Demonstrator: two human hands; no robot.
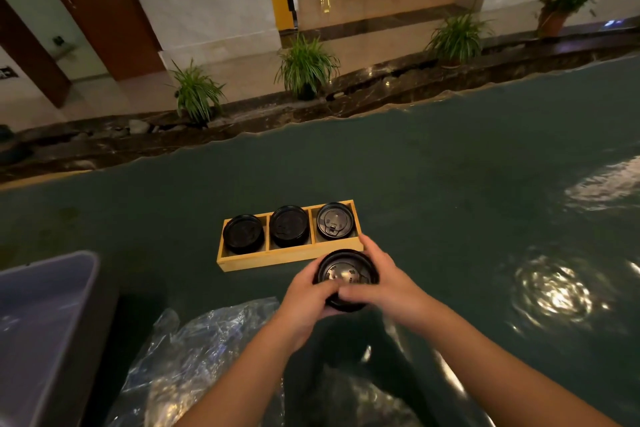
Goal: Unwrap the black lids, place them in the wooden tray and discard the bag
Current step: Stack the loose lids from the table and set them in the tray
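Observation:
A wooden tray with three compartments lies on the dark green table. Each compartment holds a stack of black lids: left, middle, right. Just in front of the tray's right end, both hands hold another stack of black lids. My left hand grips its near left side and my right hand wraps its right side. The crumpled clear plastic bag lies on the table under my left forearm.
A grey bin stands at the near left edge of the table. Beyond the table's far edge runs a dark stone ledge with potted plants. Light glares on the table at the right.

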